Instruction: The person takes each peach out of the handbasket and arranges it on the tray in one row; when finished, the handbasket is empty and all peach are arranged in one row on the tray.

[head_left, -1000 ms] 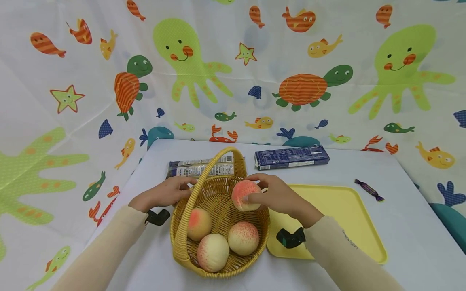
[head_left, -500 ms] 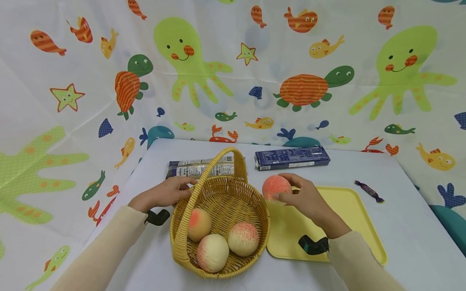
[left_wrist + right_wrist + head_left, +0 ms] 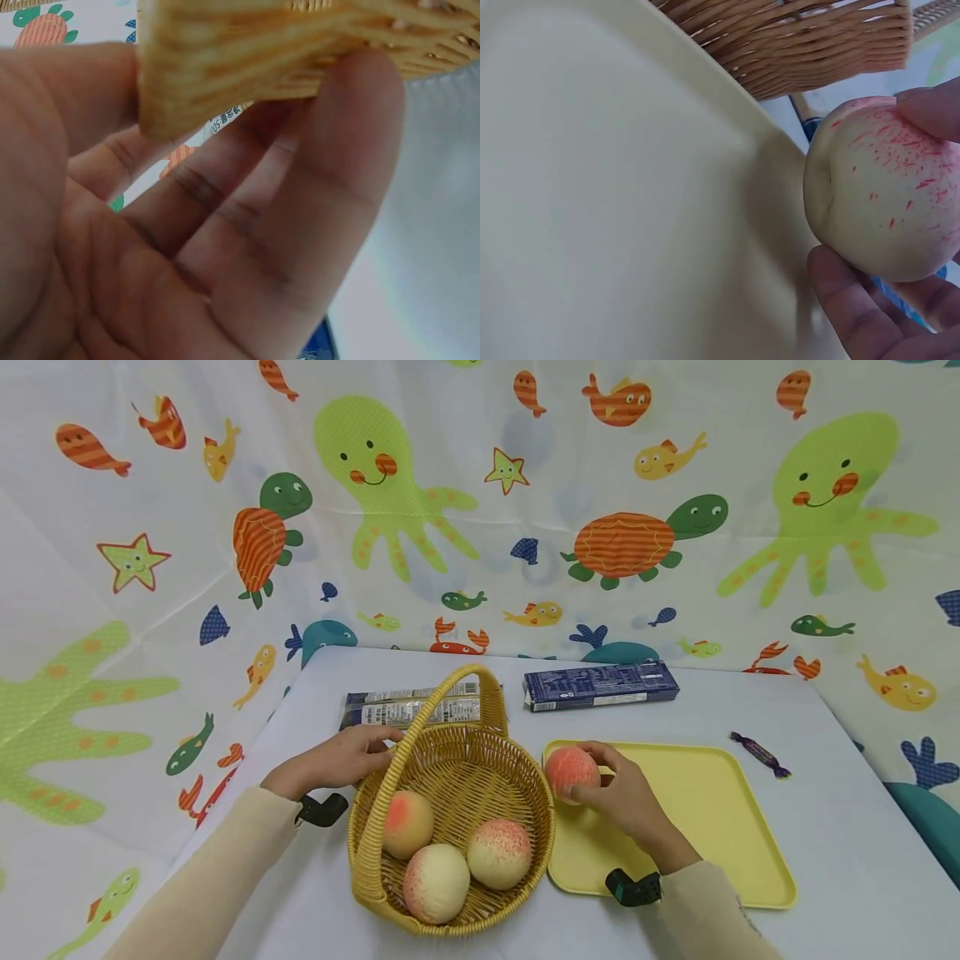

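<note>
A yellow wicker basket with a tall handle stands in the middle of the table. My left hand grips its left rim; in the left wrist view the thumb and fingers are on either side of the basket edge. Inside lie three peaches: a yellowish one, a pale one and a red-speckled one. My right hand holds a red-topped peach over the far left corner of the yellow tray. The right wrist view shows that peach between thumb and fingers.
Behind the basket lies a shiny printed packet. To its right is a dark blue box. A purple wrapped candy lies beyond the tray's right side. A sea-animal curtain hangs behind the table.
My right hand has carried the peach from over the basket to the right, past the rim, then lowered it toward the tray. The left hand stays on the basket.
</note>
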Action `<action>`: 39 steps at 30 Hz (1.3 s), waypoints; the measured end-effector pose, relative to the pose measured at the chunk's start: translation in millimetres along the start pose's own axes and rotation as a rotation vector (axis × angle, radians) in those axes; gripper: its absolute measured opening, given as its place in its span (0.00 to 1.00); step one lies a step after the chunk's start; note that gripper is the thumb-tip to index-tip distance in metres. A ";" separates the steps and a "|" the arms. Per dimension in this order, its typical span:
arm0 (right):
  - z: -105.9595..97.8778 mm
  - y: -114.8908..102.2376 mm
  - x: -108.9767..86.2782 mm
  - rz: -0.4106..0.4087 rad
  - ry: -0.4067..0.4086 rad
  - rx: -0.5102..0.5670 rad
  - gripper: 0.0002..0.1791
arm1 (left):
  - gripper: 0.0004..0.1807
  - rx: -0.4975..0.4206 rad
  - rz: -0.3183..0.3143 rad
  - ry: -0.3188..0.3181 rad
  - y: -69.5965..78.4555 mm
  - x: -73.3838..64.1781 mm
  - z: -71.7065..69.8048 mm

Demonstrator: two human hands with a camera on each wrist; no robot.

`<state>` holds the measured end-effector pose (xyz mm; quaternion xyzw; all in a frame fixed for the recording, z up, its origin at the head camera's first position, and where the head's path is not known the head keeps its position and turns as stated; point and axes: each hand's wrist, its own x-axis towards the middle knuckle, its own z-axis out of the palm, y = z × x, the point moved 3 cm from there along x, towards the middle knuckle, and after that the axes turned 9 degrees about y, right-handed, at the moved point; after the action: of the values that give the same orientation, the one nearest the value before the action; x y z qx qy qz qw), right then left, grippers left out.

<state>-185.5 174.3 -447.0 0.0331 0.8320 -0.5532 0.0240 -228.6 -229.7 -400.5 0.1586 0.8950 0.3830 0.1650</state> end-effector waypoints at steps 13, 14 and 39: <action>8.1 9.3 -7.2 -0.036 0.060 -0.006 0.37 | 0.21 -0.015 0.010 -0.008 0.9 -1.3 1.0; 8.2 9.2 -7.9 -0.041 0.060 -0.009 0.37 | 0.20 -0.016 0.010 -0.008 0.7 -1.3 1.1; 4.6 8.2 -17.8 -0.084 -0.044 0.019 0.45 | 0.19 -0.031 0.020 -0.009 3.5 -0.3 0.6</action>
<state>-167.1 172.7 -454.9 -0.0139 0.8266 -0.5623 0.0184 -227.6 -227.1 -398.3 0.1666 0.8865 0.3979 0.1675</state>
